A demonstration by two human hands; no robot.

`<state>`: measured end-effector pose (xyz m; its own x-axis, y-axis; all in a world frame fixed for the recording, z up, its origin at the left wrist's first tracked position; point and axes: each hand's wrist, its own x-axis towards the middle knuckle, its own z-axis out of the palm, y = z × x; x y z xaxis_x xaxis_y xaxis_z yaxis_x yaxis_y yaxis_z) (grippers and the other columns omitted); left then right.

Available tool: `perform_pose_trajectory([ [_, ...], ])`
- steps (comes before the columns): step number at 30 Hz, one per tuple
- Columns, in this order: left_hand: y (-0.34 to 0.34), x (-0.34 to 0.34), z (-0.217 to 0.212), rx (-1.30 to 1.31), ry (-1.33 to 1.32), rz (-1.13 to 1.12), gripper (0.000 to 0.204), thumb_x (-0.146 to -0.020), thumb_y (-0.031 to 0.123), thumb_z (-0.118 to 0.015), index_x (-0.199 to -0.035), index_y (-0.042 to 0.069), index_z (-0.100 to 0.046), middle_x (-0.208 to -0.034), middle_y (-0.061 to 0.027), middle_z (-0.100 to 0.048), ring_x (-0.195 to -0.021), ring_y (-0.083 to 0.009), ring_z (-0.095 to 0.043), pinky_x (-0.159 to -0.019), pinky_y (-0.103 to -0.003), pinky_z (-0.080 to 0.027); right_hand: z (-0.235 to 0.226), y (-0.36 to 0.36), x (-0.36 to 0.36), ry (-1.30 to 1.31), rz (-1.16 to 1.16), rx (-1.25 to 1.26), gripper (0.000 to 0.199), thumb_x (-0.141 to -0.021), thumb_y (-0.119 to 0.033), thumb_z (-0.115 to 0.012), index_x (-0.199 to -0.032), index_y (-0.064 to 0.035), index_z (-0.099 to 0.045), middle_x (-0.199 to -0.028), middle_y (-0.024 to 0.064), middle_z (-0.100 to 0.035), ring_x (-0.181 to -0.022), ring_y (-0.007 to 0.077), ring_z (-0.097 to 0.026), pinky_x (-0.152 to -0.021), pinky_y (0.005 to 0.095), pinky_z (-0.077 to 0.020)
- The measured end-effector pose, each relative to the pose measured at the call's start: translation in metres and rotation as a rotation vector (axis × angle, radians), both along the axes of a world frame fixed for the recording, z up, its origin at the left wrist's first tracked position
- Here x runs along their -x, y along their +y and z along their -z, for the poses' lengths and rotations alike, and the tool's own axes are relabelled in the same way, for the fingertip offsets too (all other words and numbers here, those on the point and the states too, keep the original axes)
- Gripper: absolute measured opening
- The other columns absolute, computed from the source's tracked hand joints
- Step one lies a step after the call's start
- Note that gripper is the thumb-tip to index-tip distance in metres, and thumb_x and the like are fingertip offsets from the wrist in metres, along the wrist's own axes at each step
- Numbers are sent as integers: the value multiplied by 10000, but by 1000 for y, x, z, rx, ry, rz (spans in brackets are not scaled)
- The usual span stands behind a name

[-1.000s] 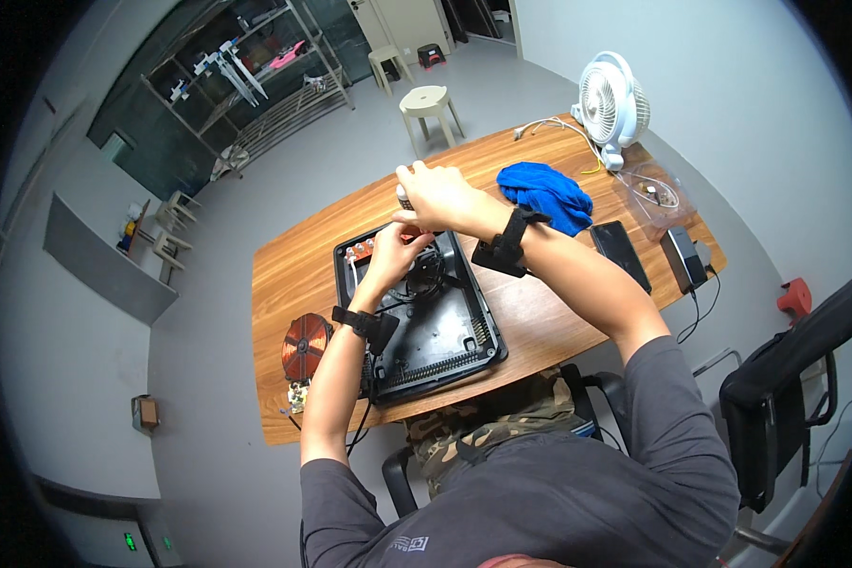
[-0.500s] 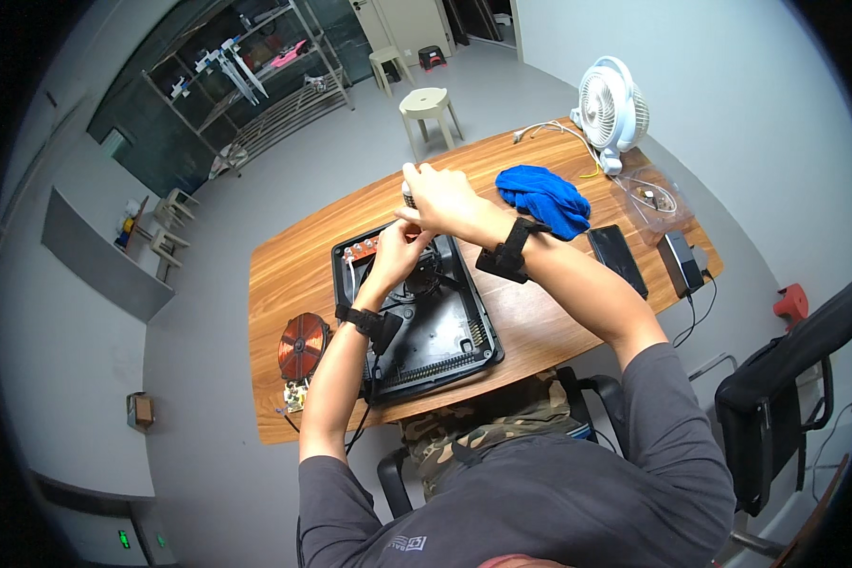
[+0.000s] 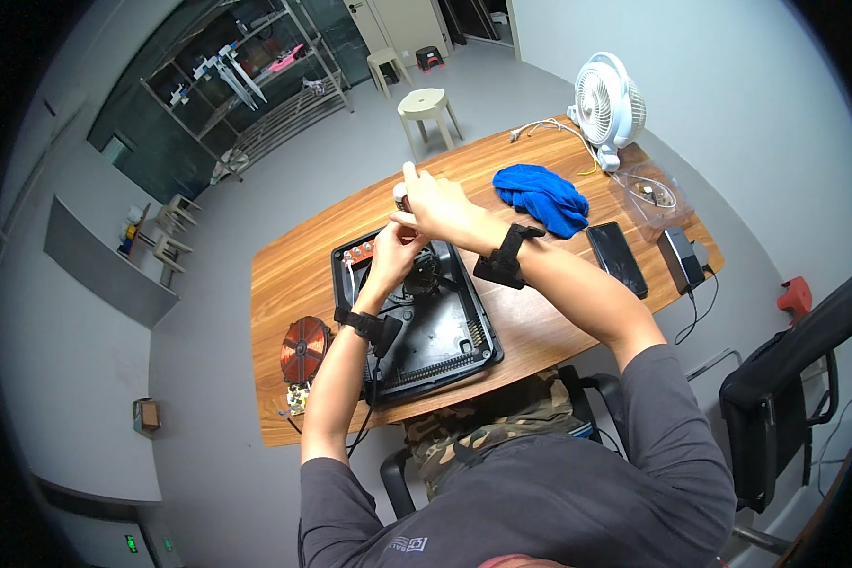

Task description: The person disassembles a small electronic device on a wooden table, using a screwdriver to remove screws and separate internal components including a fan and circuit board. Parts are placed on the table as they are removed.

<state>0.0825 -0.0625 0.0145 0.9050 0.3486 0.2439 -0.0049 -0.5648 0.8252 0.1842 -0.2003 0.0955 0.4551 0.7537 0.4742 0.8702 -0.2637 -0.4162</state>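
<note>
Black shell (image 3: 428, 337) looks stiff, best held by its rim (image 3: 478, 301); our right hand (image 3: 435, 203), closed, grips a tool (image 3: 400, 193); left hand (image 3: 398, 252) half-curled, hold unclear.

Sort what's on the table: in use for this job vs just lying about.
In use:
- black housing, with red board and round black part inside
- white-ended tool in right hand; left hand close by
- probably copper coil, small circuit board

Apparently just lying about:
- blue cloth
- phone
- white fan
- clear plastic box
</note>
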Motion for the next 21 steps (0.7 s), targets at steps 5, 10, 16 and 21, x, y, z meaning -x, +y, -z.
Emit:
perform_pose_trajectory([
  [5, -8, 1, -2, 76, -85, 29, 257, -925, 176, -747, -1037, -42, -670, -929, -93, -742, -870, -145, -689, -809, -312, -551, -6, 0, -1, 41, 18, 67, 486, -815, -190, -731, -1138, 72, -479, -890, 253, -714, -868, 436, -720, -751, 504, -592],
  [10, -3, 2, -8, 5, -55, 51, 240, -914, 155, -755, -1039, -24, -656, -915, -77, -729, -846, -119, -666, -775, -303, -542, -11, -6, -2, 103, -17, 69, 503, -811, -193, -739, -1150, 69, -475, -927, 274, -704, -890, 456, -711, -765, 520, -587],
  [16, -13, 1, -10, 4, -49, -34, 230, -916, 134, -756, -1046, -20, -646, -914, -52, -710, -832, -99, -641, -765, -291, -539, -2, -6, 0, 67, -44, 2, 514, -821, -203, -744, -1162, 54, -458, -959, 295, -685, -917, 475, -694, -786, 531, -580],
  [21, -6, 5, -5, 37, -59, 50, 247, -940, 162, -735, -1078, -27, -657, -973, -74, -732, -862, -128, -662, -791, -307, -545, -11, -7, 4, 158, -72, 10, 470, -811, -139, -724, -1137, 57, -448, -951, 310, -675, -922, 491, -682, -795, 536, -574],
])
